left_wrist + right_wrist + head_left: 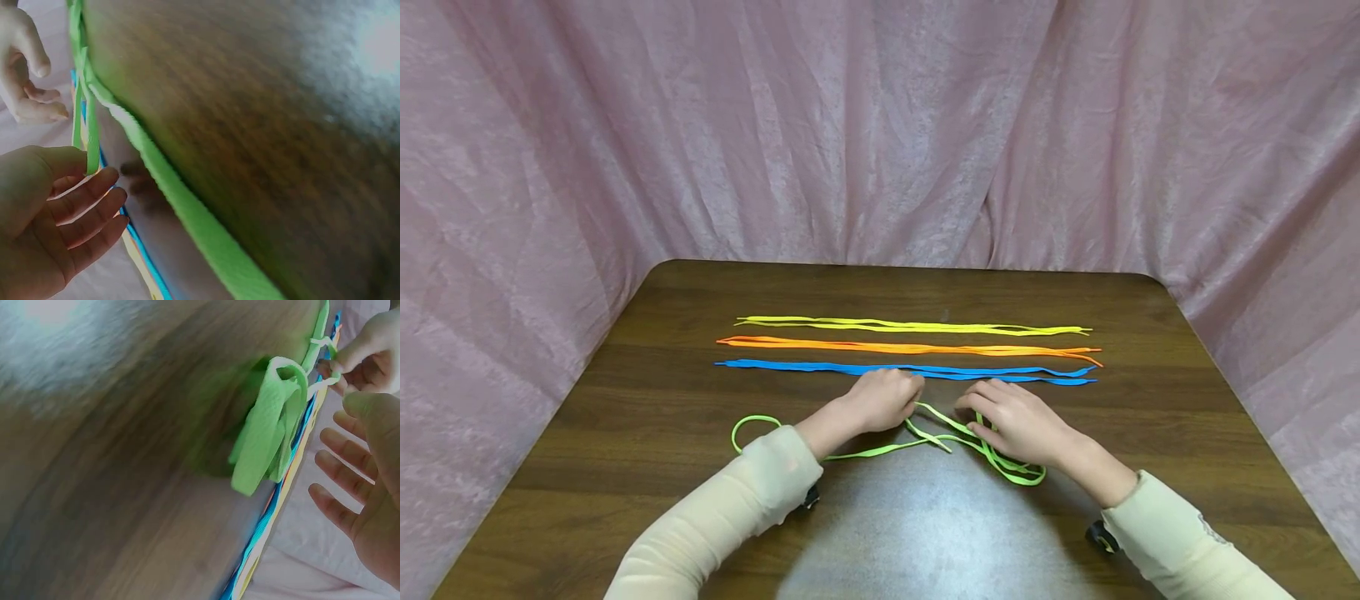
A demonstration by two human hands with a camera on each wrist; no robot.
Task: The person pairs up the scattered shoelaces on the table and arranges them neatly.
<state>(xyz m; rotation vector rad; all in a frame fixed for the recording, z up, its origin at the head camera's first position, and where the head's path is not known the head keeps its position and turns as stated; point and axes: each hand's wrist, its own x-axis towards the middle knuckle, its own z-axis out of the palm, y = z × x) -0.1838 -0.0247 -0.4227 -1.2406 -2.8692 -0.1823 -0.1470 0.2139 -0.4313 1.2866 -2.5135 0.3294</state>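
A light green shoelace (pixel 880 452) lies loosely in front of me, looping out at the left and bunched in folds on the right. My left hand (pixel 883 400) pinches part of it between thumb and index finger, the other fingers loosely bent, as the left wrist view shows. Over the bunched folds (pixel 269 431) is my right hand (pixel 1015 421), its fingers spread and relaxed with nothing gripped. Just beyond both hands, a blue shoelace pair (pixel 812 367) runs sideways across the table.
Behind the blue laces, an orange pair (pixel 887 346) and a yellow pair (pixel 910 327) lie stretched out roughly parallel. The brown wooden table (pixel 625 467) ends at a pink curtain (pixel 865 133), which surrounds its back and sides.
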